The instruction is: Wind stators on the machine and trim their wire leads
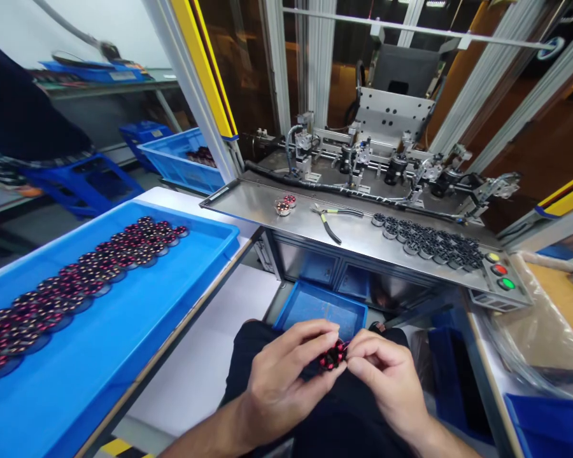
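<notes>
Above my lap, my left hand (293, 366) grips a small round motor stator (333, 356) wound with red wire, the thumb below it and the fingers above. My right hand (386, 372) is closed at the stator's right side, thumb and forefinger pinching a thin wire end there. On the steel machine ledge lie side cutters (328, 222) with dark and yellow-green handles. Two more wound pieces (286, 205) rest left of the cutters. Rows of unwound dark cores (430, 242) stand on the ledge to the right.
A blue tray (172, 305) on the left bench holds many wound stators (86, 273). Ahead stands a winding machine (363, 159) between yellow guards. A button box (501, 280) sits at right. Below is a blue bin (286, 312). Another person (23, 108) is at far left.
</notes>
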Motion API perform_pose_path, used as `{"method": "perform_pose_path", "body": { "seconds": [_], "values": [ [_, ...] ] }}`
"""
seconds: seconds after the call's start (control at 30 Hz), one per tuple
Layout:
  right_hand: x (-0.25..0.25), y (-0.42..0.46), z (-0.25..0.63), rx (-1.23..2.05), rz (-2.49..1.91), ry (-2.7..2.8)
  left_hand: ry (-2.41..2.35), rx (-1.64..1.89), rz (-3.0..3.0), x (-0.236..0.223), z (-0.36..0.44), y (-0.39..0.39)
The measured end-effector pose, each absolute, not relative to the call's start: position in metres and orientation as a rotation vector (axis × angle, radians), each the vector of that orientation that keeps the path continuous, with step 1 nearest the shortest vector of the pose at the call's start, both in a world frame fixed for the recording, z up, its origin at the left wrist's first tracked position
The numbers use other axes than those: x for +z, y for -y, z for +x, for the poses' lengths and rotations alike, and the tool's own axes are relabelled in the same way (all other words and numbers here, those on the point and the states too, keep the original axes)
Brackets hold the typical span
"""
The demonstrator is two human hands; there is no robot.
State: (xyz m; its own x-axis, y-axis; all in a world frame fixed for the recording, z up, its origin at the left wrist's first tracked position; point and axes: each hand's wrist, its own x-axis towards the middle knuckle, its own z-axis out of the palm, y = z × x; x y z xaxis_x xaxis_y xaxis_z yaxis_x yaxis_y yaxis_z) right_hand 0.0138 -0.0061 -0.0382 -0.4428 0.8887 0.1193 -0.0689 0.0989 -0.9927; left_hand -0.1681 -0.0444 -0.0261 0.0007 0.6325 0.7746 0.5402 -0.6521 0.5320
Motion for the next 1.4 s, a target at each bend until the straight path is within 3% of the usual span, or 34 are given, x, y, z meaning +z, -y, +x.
{"method": "perform_pose_path", "body": {
  "seconds": [0.33, 1.4],
  "values": [
    [-0.021, 0.029, -0.003, 0.938, -0.845, 1.712, -1.183, 1.702, 2.244, -0.022, -0.173, 0.045],
    [-0.015, 0.034, 0.009, 1.019, -0.971, 1.752, -1.304, 1.651, 2.115, -0.028, -0.178, 0.050]
  ]
}}
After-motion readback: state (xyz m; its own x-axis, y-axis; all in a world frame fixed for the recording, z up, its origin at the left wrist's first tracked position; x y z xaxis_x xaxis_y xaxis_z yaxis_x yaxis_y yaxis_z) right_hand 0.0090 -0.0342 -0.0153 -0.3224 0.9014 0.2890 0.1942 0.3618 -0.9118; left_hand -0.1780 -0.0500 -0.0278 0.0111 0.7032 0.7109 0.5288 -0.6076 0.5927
